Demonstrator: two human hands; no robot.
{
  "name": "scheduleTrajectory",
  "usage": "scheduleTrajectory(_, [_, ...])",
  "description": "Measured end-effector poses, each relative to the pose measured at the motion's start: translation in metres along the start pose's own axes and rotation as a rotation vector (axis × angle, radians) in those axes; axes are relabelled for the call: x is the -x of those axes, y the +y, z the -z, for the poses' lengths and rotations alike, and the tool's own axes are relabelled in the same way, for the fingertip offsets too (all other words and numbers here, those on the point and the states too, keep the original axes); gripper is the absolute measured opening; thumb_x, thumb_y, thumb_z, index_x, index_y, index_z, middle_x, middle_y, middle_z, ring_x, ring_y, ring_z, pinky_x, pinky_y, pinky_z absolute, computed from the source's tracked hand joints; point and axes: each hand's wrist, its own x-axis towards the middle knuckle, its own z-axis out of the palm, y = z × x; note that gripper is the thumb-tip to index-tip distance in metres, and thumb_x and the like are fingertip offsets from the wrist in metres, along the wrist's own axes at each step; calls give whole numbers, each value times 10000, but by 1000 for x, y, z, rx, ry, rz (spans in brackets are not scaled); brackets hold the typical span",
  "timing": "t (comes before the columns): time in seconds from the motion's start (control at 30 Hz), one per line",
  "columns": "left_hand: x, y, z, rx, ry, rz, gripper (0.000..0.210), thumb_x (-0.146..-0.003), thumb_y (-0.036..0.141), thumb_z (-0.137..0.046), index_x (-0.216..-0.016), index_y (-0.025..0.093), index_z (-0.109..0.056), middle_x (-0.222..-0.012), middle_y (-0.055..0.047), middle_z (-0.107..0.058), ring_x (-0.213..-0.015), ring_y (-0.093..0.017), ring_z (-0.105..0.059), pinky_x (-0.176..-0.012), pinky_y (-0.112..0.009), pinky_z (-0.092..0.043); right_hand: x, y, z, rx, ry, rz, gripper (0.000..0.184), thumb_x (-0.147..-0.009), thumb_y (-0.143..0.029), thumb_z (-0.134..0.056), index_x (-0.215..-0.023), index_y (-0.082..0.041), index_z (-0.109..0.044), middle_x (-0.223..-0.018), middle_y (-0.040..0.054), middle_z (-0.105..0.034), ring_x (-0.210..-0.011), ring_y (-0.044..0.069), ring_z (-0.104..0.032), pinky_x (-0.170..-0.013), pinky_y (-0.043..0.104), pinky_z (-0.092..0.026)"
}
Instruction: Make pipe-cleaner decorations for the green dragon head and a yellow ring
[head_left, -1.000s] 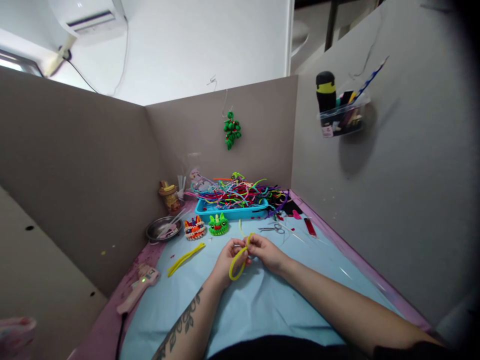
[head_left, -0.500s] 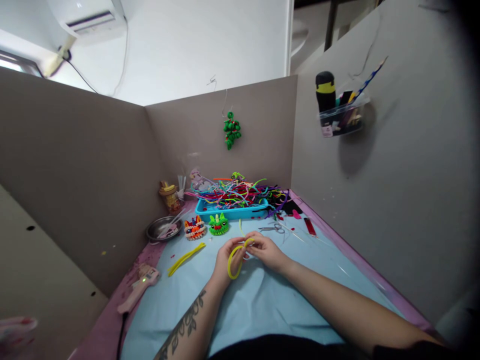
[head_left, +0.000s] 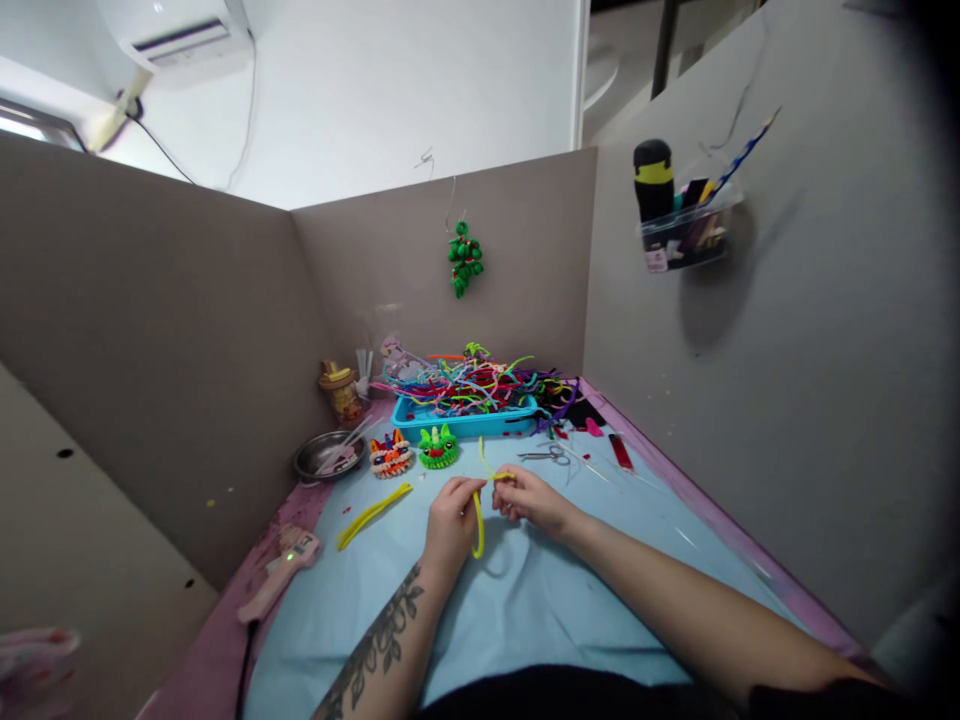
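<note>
The pipe cleaner (head_left: 480, 530) is pinched above the worktop (head_left: 300, 620) by both the left hand (head_left: 451, 518) and the right hand (head_left: 529, 497): its loop hangs lengthwise just right of the left hand, the nearer one to it, while a short stretch runs crosswise to the right hand and a free end points away toward the tray (head_left: 487, 427). Curled fingers partly hide both grips, and any crossing there is too small to make out.

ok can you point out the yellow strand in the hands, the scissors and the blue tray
Yellow strand (head_left: 480, 532): head view, on its looped part
Scissors (head_left: 550, 456): head view, where blades meet handles
Blue tray (head_left: 466, 428): head view, on its front wall
</note>
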Motion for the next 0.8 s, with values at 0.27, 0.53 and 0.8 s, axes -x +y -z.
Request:
scheduleTrajectory(0.27, [4, -4, -4, -422, -61, -129, 347, -780, 68, -452, -1032, 217, -639, -860, -63, -584, -758, -157, -553, -692, -269, -457, 0, 3, -13, -199, -20, -95, 465, -586, -324, -744, -947, -165, -498, -678, -6, -625, -584, 101, -538, -511, 193, -330])
scheduleTrajectory(0.53, [-2, -9, -5, 39, 42, 124, 217, -774, 217, -551, -964, 176, -649, -894, -78, -637, -788, -167, -595, -698, -275, -479, -1, -1, -10, -339, 97, -178, 358, -562, -182, -644, -875, -193, -472, -544, -69, -544, -487, 90, -510, -489, 196, -368])
scheduleTrajectory(0.8, [-10, -2, -3, 652, 30, 560, 353, -582, 267, -750, -887, 130, -637, -748, -46, -665, -650, -135, -599, -655, -264, -468, -6, 1, 1, -65, 160, 2, 177, -611, -274, -651, -709, -149, -572, -547, -54, -495, -419, 50, -374, -415, 196, -278])
